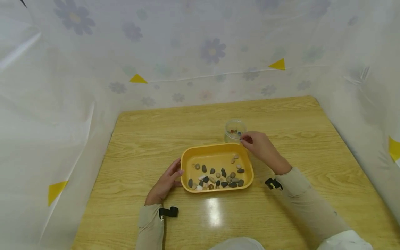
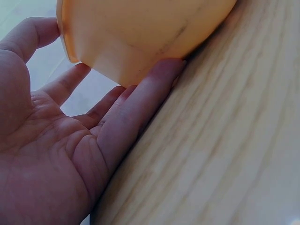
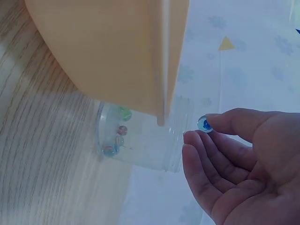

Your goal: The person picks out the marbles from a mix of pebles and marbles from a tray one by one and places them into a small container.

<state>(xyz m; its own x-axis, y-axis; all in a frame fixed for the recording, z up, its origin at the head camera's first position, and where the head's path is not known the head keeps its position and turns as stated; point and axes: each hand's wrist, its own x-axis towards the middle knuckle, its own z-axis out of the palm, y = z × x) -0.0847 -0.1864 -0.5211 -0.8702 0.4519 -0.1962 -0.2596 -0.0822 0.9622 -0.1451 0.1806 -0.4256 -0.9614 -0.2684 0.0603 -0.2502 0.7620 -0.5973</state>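
Note:
Between thumb and fingertips, my right hand (image 1: 258,144) pinches a clear glass marble (image 3: 205,124) with blue inside. It is close to the mouth of a clear plastic jar (image 1: 235,125), which stands behind the basin. Several coloured marbles (image 3: 123,130) lie at the jar's bottom. My left hand (image 1: 167,180) holds the left end of the yellow basin (image 1: 215,147), thumb at the rim and fingers against the outer wall (image 2: 126,42). Dark, brown and pale pebbles (image 1: 224,184) are spread over the basin's floor, mostly along the near side.
The basin and jar stand on a wood-grain table (image 1: 150,139). Pale flower-printed sheeting (image 1: 187,41) hangs behind the table and along both sides, with yellow triangles (image 1: 138,79) stuck on it.

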